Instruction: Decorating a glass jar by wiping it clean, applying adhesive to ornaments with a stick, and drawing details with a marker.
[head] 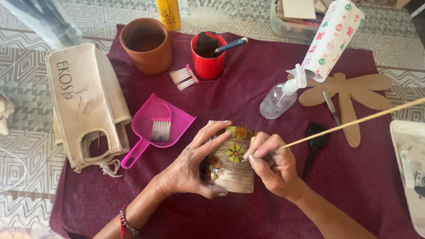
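Note:
My left hand wraps around a small brown pot lying on its side on the dark red cloth, thumb under it and fingers over its top. The pot carries a yellow flower mosaic and small coloured tiles. My right hand pinches a long thin wooden stick, its tip touching the pot beside the flower. The stick runs up and off to the right.
A pink dustpan with a small brush lies left of the pot. Behind stand a terracotta pot, a red cup with a spoon, a clear spray bottle and a wooden dragonfly cutout. A black spatula lies at right, a canvas bag at left.

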